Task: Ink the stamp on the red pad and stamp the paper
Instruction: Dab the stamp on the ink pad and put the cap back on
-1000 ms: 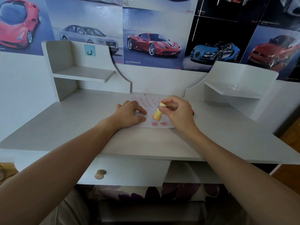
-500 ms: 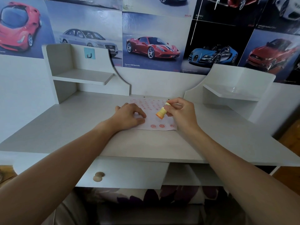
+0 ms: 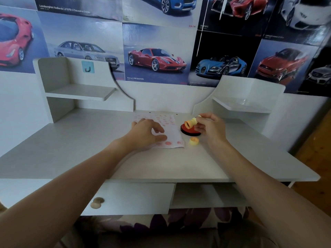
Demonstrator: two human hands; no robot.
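A white paper [image 3: 171, 122] dotted with several red stamp marks lies on the white desk [image 3: 89, 154]. My left hand [image 3: 146, 134] rests flat on it, fingers spread. Just right of the paper sits the round red ink pad [image 3: 188, 131] in its black base. My right hand [image 3: 209, 128] holds a small yellow stamp [image 3: 191, 122] tilted sideways above the pad, its orange face turned left. Whether the stamp touches the pad I cannot tell. A small yellow cap [image 3: 194, 141] lies on the desk in front of the pad.
White shelf units stand at the back left [image 3: 78, 92] and back right [image 3: 240, 104] of the desk. A drawer with a wooden knob [image 3: 96, 203] hangs under the front edge. Car posters cover the wall.
My right hand has lifted the stamp off the paper and carried it right, over the ink pad. The pad and the yellow cap have come into sight. My left hand stays on the paper.
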